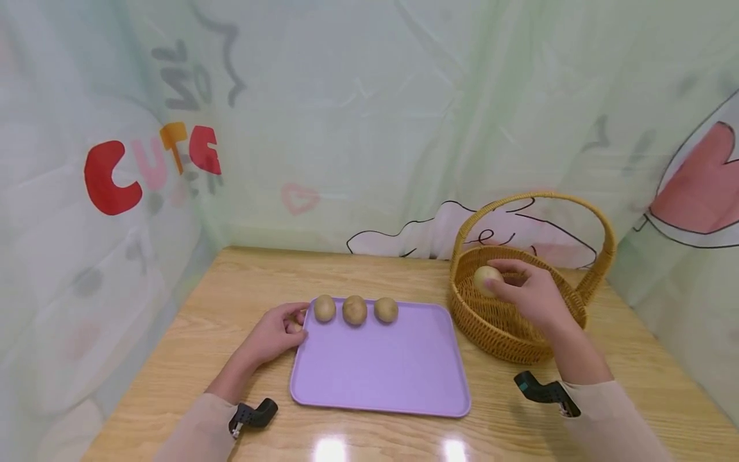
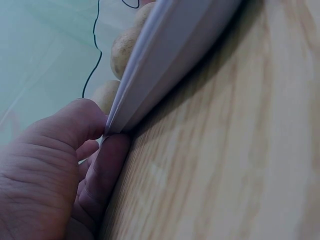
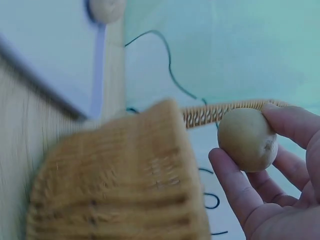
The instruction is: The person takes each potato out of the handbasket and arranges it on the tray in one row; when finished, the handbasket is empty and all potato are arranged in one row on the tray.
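In the head view my right hand point(image 1: 534, 295) holds a potato point(image 1: 487, 281) between thumb and fingers, over the wicker basket point(image 1: 491, 337). The right wrist view shows this potato point(image 3: 247, 139) gripped at the fingertips, with the basket's woven side beside it. My left hand point(image 1: 277, 335) is at the left edge of the lilac tray point(image 1: 381, 366). Seen from the left wrist, thumb and finger pinch the tray's rim point(image 2: 122, 107). Three potatoes lie in a row along the tray's far side: a left one point(image 1: 324, 308), a middle one point(image 1: 355, 310) and a right one point(image 1: 386, 310).
The basket's tall arched handle point(image 1: 534, 194) rises above its bowl. Tray and basket stand side by side on a wooden table point(image 1: 254, 276), the basket at the right. A printed curtain point(image 1: 346, 128) hangs behind and at both sides.
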Available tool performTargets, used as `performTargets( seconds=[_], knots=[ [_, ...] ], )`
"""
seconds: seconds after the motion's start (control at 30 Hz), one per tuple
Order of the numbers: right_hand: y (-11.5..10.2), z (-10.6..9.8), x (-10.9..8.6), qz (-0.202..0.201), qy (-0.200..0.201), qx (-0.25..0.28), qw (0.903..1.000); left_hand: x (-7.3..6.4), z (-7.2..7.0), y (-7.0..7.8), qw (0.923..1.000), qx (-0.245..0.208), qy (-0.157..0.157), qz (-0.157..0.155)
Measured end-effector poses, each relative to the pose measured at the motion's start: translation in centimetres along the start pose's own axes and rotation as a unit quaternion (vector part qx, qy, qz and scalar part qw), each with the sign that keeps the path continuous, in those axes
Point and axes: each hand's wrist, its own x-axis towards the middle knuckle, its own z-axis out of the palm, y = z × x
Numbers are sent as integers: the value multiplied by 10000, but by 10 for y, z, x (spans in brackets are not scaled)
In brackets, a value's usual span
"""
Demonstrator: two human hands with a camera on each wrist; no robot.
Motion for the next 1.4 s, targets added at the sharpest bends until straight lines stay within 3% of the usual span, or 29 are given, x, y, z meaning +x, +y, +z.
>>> performTargets(
  seconds=[0.17, 0.37, 0.6, 0.77, 0.93, 1.13, 1.27, 1.4],
  knots=[
    [-3, 13, -7, 93, 177, 149, 9997, 1, 1, 3, 9999, -105, -67, 36],
    [-8, 31, -9, -72, 248, 395, 9989, 2, 1, 3, 10000, -6, 2, -16],
    [-24, 52, -3, -248, 133, 708, 9971, 6, -2, 6, 9998, 133, 87, -119],
    [-32, 78, 0, -415, -78, 981, 9943, 4, -5, 10, 9996, 232, 128, -112],
    [-30, 106, 4, -238, -445, 1095, 9927, 1, -6, 8, 9991, 385, 93, -139],
    [-12, 129, 18, 58, -637, 509, 9967, -2, -5, 5, 9994, 353, -30, -60],
    [-4, 139, 25, -2, -639, -112, 9979, -3, -7, 5, 9996, 287, -36, -2],
    [-7, 149, 31, -169, -624, -294, 9975, -3, -9, 3, 9997, 250, 41, -71]
  ],
)
